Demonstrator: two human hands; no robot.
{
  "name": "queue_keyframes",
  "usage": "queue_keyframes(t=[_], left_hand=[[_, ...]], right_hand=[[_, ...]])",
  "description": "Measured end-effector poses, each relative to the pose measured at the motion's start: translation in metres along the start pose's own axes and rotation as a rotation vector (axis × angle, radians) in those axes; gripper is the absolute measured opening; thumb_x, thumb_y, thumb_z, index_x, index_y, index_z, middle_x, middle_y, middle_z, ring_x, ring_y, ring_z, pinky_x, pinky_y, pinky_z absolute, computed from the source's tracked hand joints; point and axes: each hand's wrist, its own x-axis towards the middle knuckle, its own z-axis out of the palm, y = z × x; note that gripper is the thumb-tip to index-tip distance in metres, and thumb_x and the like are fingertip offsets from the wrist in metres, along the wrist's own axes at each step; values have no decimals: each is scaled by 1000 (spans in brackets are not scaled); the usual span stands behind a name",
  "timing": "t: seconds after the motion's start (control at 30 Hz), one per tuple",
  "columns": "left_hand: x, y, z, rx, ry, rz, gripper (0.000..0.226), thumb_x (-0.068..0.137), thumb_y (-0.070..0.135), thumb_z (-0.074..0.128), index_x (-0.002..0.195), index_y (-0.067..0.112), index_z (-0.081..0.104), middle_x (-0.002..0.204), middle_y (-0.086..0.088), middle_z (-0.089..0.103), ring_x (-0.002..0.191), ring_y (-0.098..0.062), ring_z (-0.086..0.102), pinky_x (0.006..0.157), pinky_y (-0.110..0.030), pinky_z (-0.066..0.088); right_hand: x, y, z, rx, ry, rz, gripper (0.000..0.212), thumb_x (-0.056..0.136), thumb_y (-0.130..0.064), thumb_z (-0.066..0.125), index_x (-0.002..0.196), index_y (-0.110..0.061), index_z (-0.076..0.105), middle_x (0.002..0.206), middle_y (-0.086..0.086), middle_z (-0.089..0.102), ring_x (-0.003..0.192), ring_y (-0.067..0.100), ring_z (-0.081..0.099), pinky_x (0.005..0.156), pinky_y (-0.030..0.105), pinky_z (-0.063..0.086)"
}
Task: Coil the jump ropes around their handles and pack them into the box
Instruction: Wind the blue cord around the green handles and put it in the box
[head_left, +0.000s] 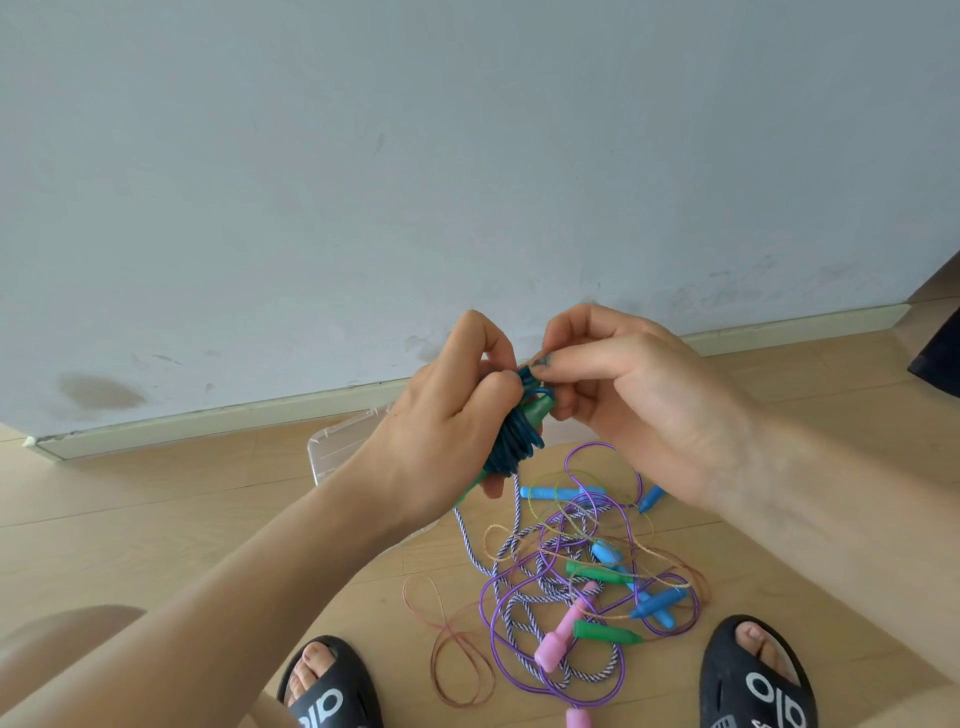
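Dark blue rope coiled around green handles; tangled ropes beside clear box.

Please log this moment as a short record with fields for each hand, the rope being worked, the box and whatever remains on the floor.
left hand: left hand grips the bundle
right hand: right hand pinches the cord's end at the top of the bundle
bundle: dark blue rope coiled around green plastic handles, held above the floor
box: clear plastic box, behind the left hand, mostly hidden
floor pile: tangled ropes with blue, green and pink handles, uncoiled
wood floor: wood floor
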Motion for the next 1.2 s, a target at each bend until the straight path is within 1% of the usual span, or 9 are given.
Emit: queue_keyframes(t=[0.2, 0.37, 0.5, 0.6, 0.7, 0.8, 0.93, 1.1, 1.2], left_hand=[[-1, -4, -2, 51, -35, 103, 5, 99, 11, 37, 96, 15, 37, 66, -9, 59, 48, -30, 57, 53, -43, 47], [-3, -7, -3, 197, -37, 217, 5, 92, 20, 35, 94, 24, 35, 60, -2, 59, 49, -28, 56, 54, -46, 49], [-1, -11, -3, 346, 29, 256, 5, 95, 25, 32, 98, 29, 32, 65, 5, 62, 57, -27, 55, 58, -47, 48], [3, -11, -1, 488, 50, 260, 5, 97, 31, 31, 102, 30, 30, 65, 29, 61, 56, -17, 54, 58, -36, 46], [6, -14, 1, 454, 32, 241, 5, 100, 29, 34, 103, 29, 31, 60, 15, 61, 56, -17, 56, 60, -38, 48], [7, -15, 1, 401, 8, 221, 4, 103, 27, 35, 103, 28, 31, 64, 8, 61, 62, -24, 59, 62, -42, 50], [9, -19, 3, 385, -13, 225, 4, 104, 29, 34, 104, 27, 31, 64, 14, 60, 63, -21, 58, 63, -42, 50], [11, -18, 3, 321, -7, 228, 4, 104, 25, 33, 101, 27, 31, 73, 16, 63, 66, -21, 59, 66, -45, 50], [12, -12, 5, 181, 46, 186, 6, 104, 17, 34, 100, 22, 33, 76, -1, 60, 64, -28, 57, 65, -48, 49]], right_hand=[[4, -2, -6, 288, -116, 294, 20, 66, 0, 63, 79, -11, 53, 59, 2, 44, 53, 14, 40, 54, 24, 39], [3, 2, -8, 320, -144, 365, 14, 75, 2, 61, 69, -10, 58, 65, 3, 49, 56, 13, 46, 58, 24, 42], [-2, 2, -2, 154, -23, 229, 24, 85, -3, 64, 64, -14, 61, 71, 6, 58, 62, 16, 55, 61, 26, 48], [-2, 4, -2, -268, 137, -34, 15, 85, -7, 69, 77, -12, 58, 69, 7, 61, 62, 17, 56, 61, 36, 54], [-3, -2, 1, -502, 196, -189, 7, 84, -10, 68, 86, -12, 61, 76, 12, 69, 72, 31, 65, 76, 51, 57], [-4, -3, 1, -559, 180, -179, 8, 83, -12, 69, 86, -17, 64, 80, 7, 71, 80, 32, 68, 77, 52, 57], [-1, 0, -1, -647, 191, -177, 8, 82, -16, 70, 84, -23, 65, 78, 0, 71, 75, 23, 67, 74, 38, 54], [0, 2, -1, -471, 224, -164, 16, 80, -11, 72, 92, -20, 66, 82, 1, 73, 69, 8, 65, 60, 15, 48], [0, 6, 3, -436, 247, -264, 15, 81, -9, 70, 90, -20, 64, 79, -2, 71, 64, 4, 59, 57, 10, 43]])
